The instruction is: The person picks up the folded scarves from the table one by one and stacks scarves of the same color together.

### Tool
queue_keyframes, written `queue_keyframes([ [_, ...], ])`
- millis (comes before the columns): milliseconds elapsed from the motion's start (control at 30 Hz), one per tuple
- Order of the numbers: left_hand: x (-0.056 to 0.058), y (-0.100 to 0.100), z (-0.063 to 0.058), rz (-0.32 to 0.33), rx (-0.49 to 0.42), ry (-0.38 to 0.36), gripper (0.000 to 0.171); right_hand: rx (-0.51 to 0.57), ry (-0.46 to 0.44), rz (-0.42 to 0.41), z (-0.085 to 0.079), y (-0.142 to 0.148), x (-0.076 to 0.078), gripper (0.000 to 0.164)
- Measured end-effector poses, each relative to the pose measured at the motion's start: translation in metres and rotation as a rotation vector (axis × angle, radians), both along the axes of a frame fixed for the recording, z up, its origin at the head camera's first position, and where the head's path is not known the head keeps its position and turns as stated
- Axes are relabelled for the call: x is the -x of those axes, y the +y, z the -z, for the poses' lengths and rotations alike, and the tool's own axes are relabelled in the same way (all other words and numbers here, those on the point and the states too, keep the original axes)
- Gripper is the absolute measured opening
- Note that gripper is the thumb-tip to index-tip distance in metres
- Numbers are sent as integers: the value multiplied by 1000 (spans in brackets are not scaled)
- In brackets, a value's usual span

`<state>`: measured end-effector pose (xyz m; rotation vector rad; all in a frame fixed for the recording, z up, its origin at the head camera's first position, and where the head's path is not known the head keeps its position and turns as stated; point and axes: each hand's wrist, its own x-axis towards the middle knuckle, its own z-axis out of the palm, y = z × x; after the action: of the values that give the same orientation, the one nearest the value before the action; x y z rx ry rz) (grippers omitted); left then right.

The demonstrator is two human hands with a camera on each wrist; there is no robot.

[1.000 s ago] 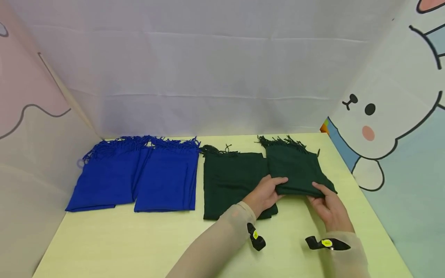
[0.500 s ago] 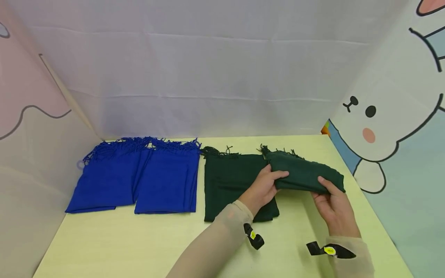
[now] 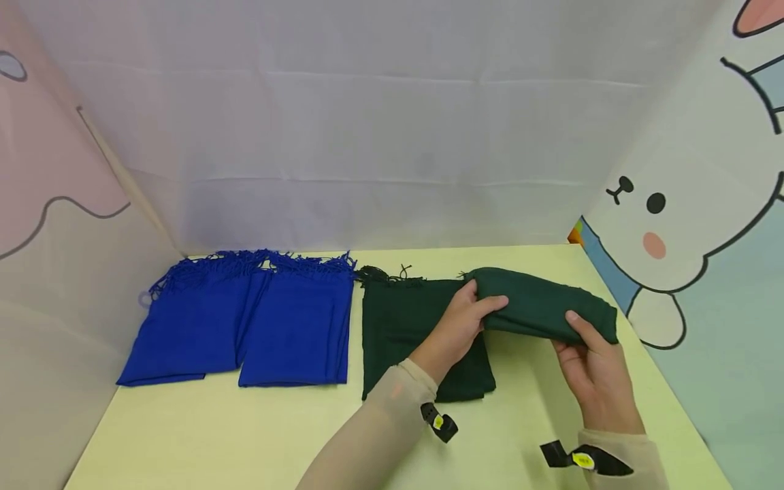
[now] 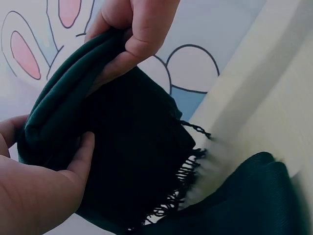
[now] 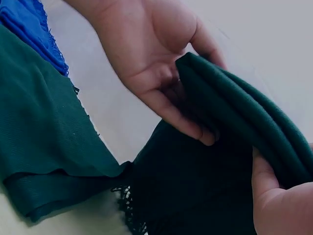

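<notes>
A folded dark green scarf (image 3: 539, 303) is raised off the table's right side, gripped along its folded near edge by both hands. My left hand (image 3: 456, 327) pinches its left end, thumb on top and fingers beneath. On the right end, my right hand (image 3: 594, 374) has the thumb above and curled fingers below. The left wrist view shows the scarf's layered fold (image 4: 73, 83) between the hands, and its tasselled part (image 4: 181, 181) hanging down. A second folded green scarf (image 3: 398, 327) lies flat just left of it, partly covered by my left forearm.
Two folded blue scarves, one at the far left (image 3: 190, 327) and one beside it (image 3: 294, 333), lie with fringes toward the back. The pale yellow table (image 3: 233, 442) meets a white cloth wall (image 3: 380, 136) behind and a rabbit-printed panel (image 3: 723, 224) at right.
Both hands have lifted the scarf's near edge up and tilted it toward the back, the right hand also shifting right. Its fringe has become mostly hidden in the head view.
</notes>
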<state>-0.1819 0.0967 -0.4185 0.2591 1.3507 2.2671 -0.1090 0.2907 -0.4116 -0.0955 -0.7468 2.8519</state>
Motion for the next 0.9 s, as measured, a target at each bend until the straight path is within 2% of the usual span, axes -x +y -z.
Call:
queue_keyframes([
  [200, 1, -12, -12, -12, 54, 98, 38, -65, 25, 18, -12, -8, 1, 39],
  [467, 3, -31, -20, -68, 121, 190, 32, -155, 21, 4, -21, -23, 9, 39],
  [767, 11, -58, -27, -146, 179, 225, 32, -324, -48, 12, -23, -47, 28, 42],
  [900, 16, -71, -31, -179, 189, 252, 36, -423, -87, -20, -28, -58, 39, 47],
])
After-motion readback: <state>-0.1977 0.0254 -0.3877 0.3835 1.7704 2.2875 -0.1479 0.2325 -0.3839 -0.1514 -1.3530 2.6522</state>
